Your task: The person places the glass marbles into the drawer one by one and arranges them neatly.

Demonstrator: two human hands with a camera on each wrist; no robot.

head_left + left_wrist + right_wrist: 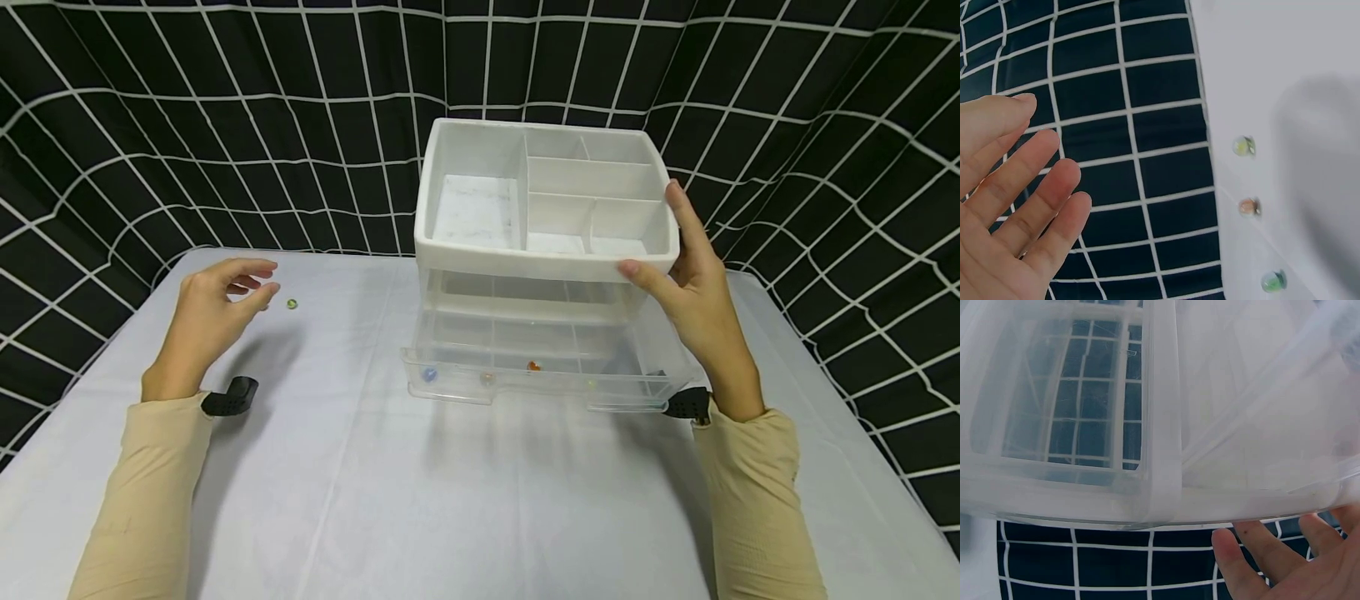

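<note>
A white desktop organizer (517, 267) has its clear drawer (540, 396) pulled out at the front. Inside lie several marbles, among them a blue marble (429, 374) and an orange marble (533, 366). My right hand (701, 292) grips the organizer's right side, thumb on the front rim and fingers along the side wall. Above the left of the table my left hand (213, 312) hovers with fingers loosely bent, holding nothing. Near its fingertips sits a green marble (292, 304). The left wrist view shows a yellow-green marble (1244, 146), an orange-brown marble (1249, 207) and another green marble (1274, 281).
The organizer's top has several compartments (588, 179) of different sizes. A white cloth covers the table (360, 500). Black fabric with a white grid (300, 125) hangs behind and at both sides. Each wrist carries a black strap device (232, 398).
</note>
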